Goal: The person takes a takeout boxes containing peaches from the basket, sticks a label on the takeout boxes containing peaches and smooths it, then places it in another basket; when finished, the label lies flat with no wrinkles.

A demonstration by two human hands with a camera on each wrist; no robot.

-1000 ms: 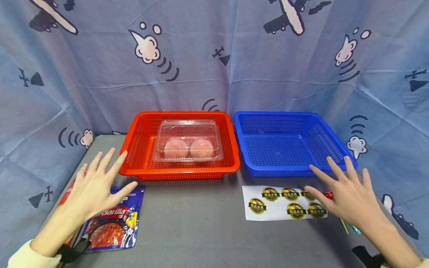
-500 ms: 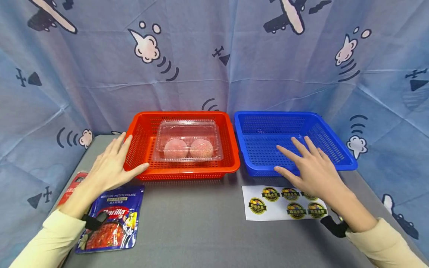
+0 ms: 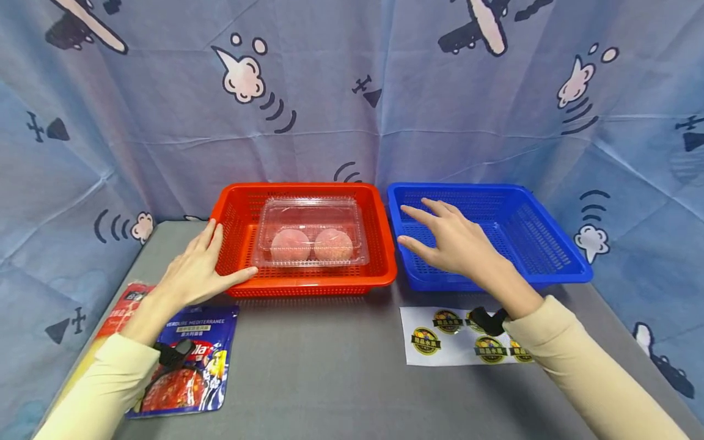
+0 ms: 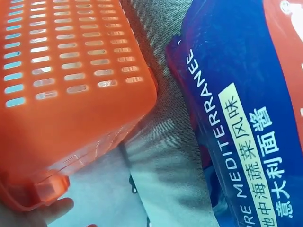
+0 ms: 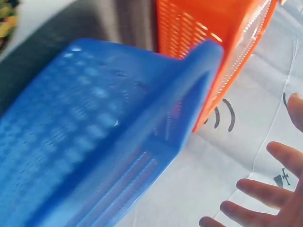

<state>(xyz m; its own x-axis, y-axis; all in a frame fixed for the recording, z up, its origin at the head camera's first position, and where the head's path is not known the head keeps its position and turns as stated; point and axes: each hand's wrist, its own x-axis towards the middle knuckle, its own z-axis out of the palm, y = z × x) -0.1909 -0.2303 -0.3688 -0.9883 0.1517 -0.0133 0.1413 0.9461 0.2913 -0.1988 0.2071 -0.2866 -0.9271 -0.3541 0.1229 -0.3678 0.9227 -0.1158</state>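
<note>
A red slotted basket (image 3: pixel 297 282) holds a clear plastic clamshell box (image 3: pixel 310 211), its lid down over two round pinkish fruits that look like peaches (image 3: pixel 291 245). My left hand (image 3: pixel 195 269) is at the basket's front left corner, fingers extended along the left rim and thumb stretched over the front rim. In the left wrist view its fingertips (image 4: pixel 57 210) show right by the rim. Above the left part of the blue basket (image 3: pixel 550 260), my right hand (image 3: pixel 456 238) is held with fingers spread, pointing toward the red basket. Between its fingers there is nothing.
A blue Barilla sauce pouch (image 3: pixel 220 366) lies on the grey table (image 3: pixel 313 366) under my left forearm, beside a red packet (image 3: pixel 118 315). In front of the blue basket lies a white sheet of round stickers (image 3: pixel 415 318), partly covered by my right wrist. A patterned curtain (image 3: pixel 330 91) hangs behind.
My right hand has moved left from the right side of the blue basket to its left part. My left hand has come forward and right to the red basket's corner.
</note>
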